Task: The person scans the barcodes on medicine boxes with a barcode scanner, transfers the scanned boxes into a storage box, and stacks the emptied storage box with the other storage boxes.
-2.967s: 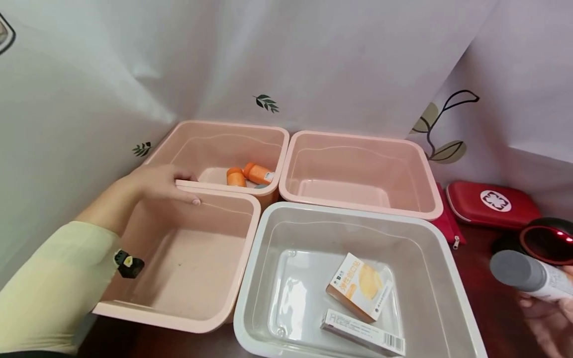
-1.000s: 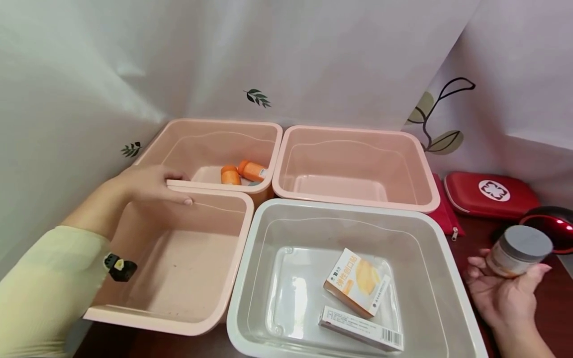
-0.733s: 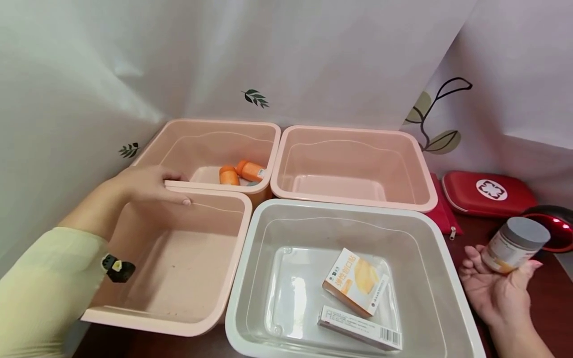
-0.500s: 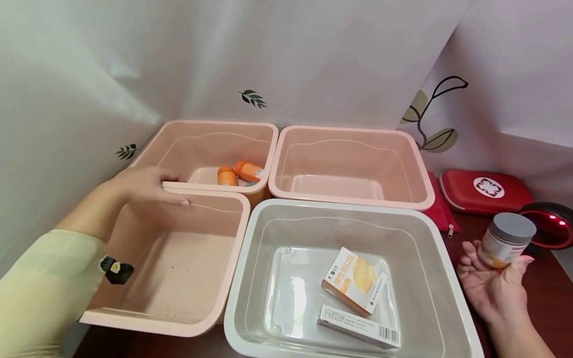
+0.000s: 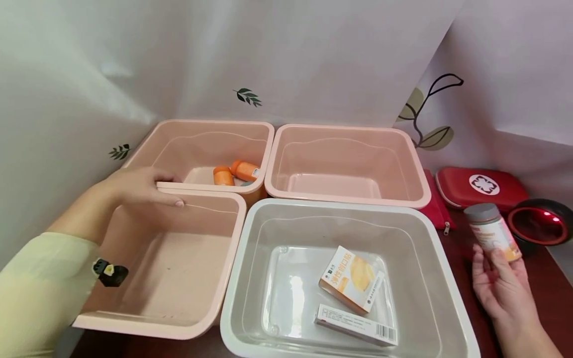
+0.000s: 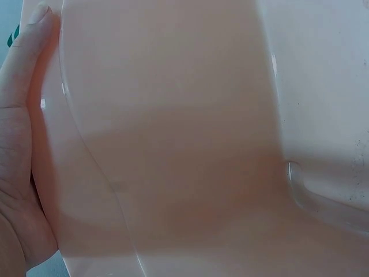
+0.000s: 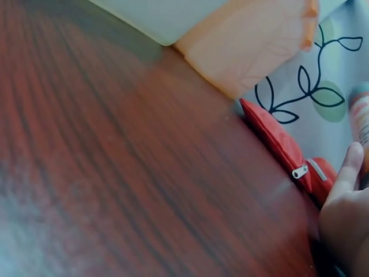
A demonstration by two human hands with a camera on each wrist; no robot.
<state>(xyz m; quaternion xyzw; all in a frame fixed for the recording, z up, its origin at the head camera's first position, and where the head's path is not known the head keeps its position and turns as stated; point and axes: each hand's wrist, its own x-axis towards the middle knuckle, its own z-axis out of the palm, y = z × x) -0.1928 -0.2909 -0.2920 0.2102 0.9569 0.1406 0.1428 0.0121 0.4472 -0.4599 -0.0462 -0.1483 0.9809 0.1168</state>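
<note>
My left hand [image 5: 139, 186] grips the back rim of the front-left pink bin [image 5: 206, 194], its thumb down the inside wall and its fingers reaching over the back-left pink bin [image 5: 215, 123]. In the left wrist view the thumb lies along the bin's edge. At the far right my right hand [image 5: 503, 283] holds a grey-capped pill bottle [image 5: 492, 233], white and orange, tilted with its cap up and to the left. The bottle is close in front of a black round device [image 5: 539, 222] with red lights. Only the bottle's edge shows in the right wrist view.
Orange bottles [image 5: 243, 170] lie in the back-left bin. The grey bin [image 5: 255, 233] holds a yellow-white box [image 5: 351, 278] and a slim white box [image 5: 355, 324]. Another pink bin [image 5: 344, 200] stands behind it. A red case [image 5: 481, 188] and a red zip pouch [image 5: 434, 211] lie right.
My right hand has brought the bottle further into view, turned it cap up, then tilted it so its label shows. The left hand keeps its hold while the view shifts slightly right.
</note>
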